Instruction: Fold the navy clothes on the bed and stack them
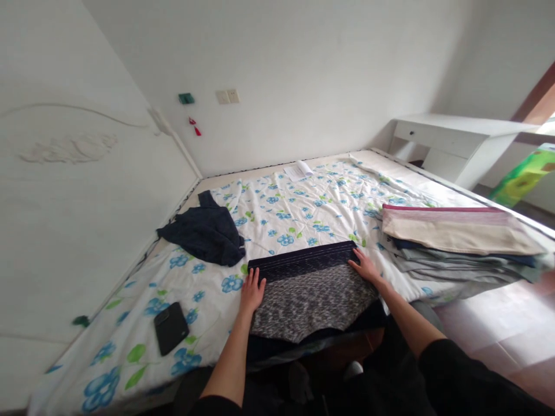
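A grey speckled garment with a dark navy band (312, 294) lies at the front edge of the bed, its lower part hanging toward the edge. My left hand (252, 290) rests on its left end, fingers apart and flat. On the right end of the band lies my right hand (364, 267), with its fingers spread. A crumpled dark navy garment (206, 231) is up and to the left of my left hand. The black phone (171, 328) lies on the bed to the left of my left forearm.
The bed has a blue-flowered sheet (281, 222). A stack of folded clothes (451, 240) sits at its right side. Papers (298, 171) lie near the wall. A white desk (446, 138) stands at the back right, near a green-yellow bag (524, 176).
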### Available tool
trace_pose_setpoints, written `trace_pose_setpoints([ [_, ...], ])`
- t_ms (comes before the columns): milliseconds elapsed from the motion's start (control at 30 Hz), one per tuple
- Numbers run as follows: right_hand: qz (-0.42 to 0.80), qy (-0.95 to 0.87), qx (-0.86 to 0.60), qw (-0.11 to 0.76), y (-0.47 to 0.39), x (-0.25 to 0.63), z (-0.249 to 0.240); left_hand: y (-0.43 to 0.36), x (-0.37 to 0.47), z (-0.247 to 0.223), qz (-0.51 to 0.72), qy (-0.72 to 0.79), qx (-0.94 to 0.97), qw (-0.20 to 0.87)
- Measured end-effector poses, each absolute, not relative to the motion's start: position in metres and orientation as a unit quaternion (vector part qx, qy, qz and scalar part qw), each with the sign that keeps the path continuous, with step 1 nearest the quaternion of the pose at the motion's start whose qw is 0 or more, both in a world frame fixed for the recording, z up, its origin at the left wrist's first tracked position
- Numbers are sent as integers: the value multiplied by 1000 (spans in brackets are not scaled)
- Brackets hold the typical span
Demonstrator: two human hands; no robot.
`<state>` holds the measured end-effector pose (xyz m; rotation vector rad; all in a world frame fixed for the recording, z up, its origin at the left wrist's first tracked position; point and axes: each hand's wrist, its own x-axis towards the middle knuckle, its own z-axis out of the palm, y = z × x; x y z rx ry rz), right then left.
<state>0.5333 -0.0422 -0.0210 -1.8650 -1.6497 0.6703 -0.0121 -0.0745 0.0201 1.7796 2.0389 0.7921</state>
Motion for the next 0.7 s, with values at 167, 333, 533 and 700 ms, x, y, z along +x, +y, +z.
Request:
trace_pose_setpoints([
  [167, 317, -509, -673, 433, -76, 557, -32, -106, -39, 35, 426, 695, 467, 343],
  [333, 393, -430, -642, 499, -98, 567, -24, -154, -53, 47, 502, 673, 286, 462],
  [533, 419, -418, -638, 492, -129, 568, -21, -199, -33, 55, 496, 641, 254, 527],
  [700, 395, -432, -695, 416, -137, 572, -16, -200, -25, 53, 475, 664, 255, 518],
])
